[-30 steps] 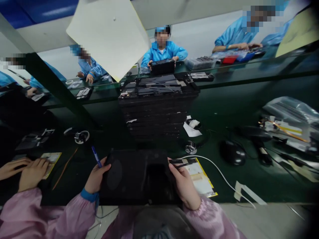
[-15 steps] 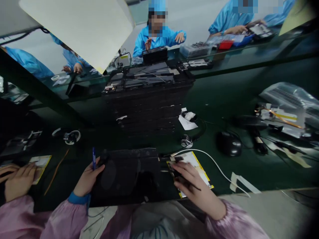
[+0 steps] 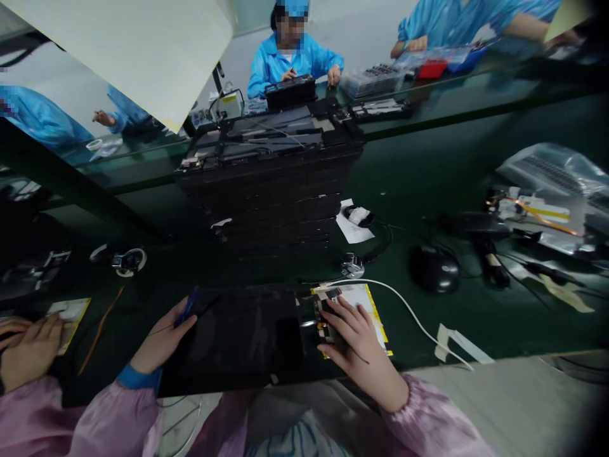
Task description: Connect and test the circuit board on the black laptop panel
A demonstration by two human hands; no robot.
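A black tablet panel [image 3: 238,336] lies face up on the dark green bench in front of me. My left hand [image 3: 162,339] rests on its left edge and holds a blue pen [image 3: 187,307] tilted across the panel. My right hand [image 3: 354,336] lies just right of the panel, with fingers and thumb around a narrow circuit board strip [image 3: 323,324] with gold contacts. Much of the strip is hidden by my fingers. Beneath it is a white sheet with yellow edges [image 3: 356,298].
A tall stack of black panels [image 3: 271,197] stands ahead. A black mouse [image 3: 434,269], white cable [image 3: 404,311] and plastic-wrapped parts [image 3: 547,171] lie right. A co-worker's hands [image 3: 28,346] work at left; others sit across the glass shelf [image 3: 476,101].
My right hand has come down from the panel's edge onto the strip over the yellow-edged sheet. The pen has tipped from upright to slanting right. The whole view has tilted and shifted.
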